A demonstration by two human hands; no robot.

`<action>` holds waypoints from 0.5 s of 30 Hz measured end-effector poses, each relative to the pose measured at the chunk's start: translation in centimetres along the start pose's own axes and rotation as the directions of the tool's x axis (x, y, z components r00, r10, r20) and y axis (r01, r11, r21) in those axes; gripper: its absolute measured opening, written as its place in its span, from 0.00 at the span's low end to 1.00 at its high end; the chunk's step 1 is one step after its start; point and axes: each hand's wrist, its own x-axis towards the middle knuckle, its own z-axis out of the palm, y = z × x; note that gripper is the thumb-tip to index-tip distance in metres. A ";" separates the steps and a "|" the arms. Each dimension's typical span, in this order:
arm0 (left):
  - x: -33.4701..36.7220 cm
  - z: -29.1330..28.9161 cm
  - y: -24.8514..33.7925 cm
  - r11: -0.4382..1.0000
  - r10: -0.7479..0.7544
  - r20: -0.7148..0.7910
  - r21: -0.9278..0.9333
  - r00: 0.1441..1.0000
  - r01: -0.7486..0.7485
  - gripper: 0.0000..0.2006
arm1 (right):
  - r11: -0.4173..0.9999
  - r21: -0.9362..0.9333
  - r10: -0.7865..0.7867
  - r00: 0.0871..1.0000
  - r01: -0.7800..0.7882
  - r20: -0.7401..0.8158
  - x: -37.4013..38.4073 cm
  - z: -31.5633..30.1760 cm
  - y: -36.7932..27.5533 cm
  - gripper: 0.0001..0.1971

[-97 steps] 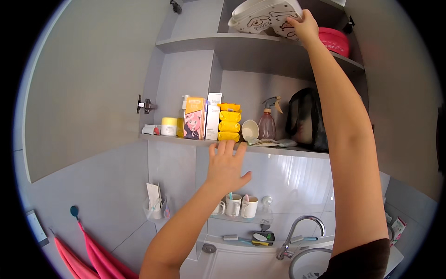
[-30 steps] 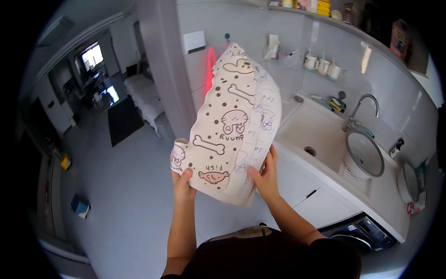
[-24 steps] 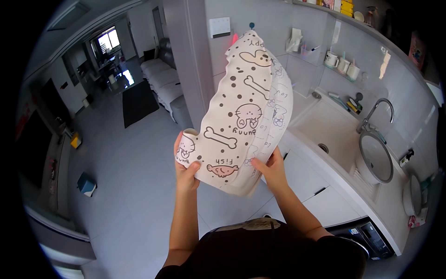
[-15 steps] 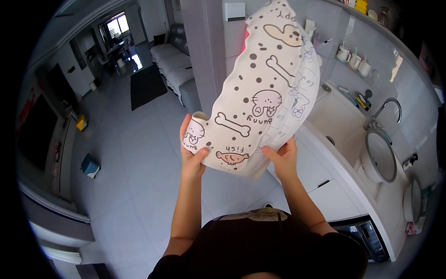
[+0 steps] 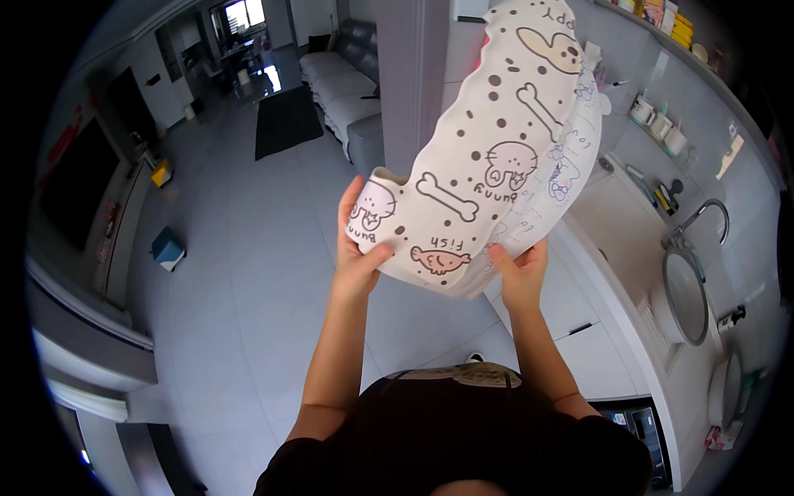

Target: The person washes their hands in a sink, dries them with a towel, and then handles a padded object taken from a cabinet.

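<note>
Both grips closed, none empty. My left hand (image 5: 359,263) pinches the lower left corner of the printed sheet (image 5: 471,157), thumb on top, the corner curled into a short roll. My right hand (image 5: 521,274) pinches its lower right edge, thumb pressed on the paler layer (image 5: 571,165) with blue line drawings.

Sheet lies up and away from both grips; long axis runs from low left to high right. Both hands sit at its near end, neither clearly nearer; far end unsupported as far as I can see.

Count: two hands, one cream face, one paler layer; cannot tell whether that is a separate sheet.

Further right: bench (image 5: 668,384) with one sink (image 5: 616,202), one tap (image 5: 693,217), one round grey basin (image 5: 685,289). Three mugs (image 5: 660,126) on the wall shelf. Left: one blue-and-white bin (image 5: 168,248), one sofa (image 5: 341,87).
</note>
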 end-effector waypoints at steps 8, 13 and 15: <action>-0.4 -0.6 -0.3 0.998 0.046 0.024 0.030 0.999 -0.047 0.51 | 0.999 -0.030 -0.021 1.000 0.021 -0.002 -0.1 0.1 0.2 0.30; -0.4 -0.9 -1.0 0.999 0.048 0.042 0.019 0.998 -0.049 0.55 | 0.999 -0.027 -0.039 0.999 0.039 0.004 -0.1 0.0 0.6 0.30; -0.3 -1.0 -1.4 0.993 0.117 0.126 -0.029 0.985 -0.114 0.60 | 0.999 -0.035 -0.035 0.999 0.034 -0.008 0.0 -0.2 0.7 0.30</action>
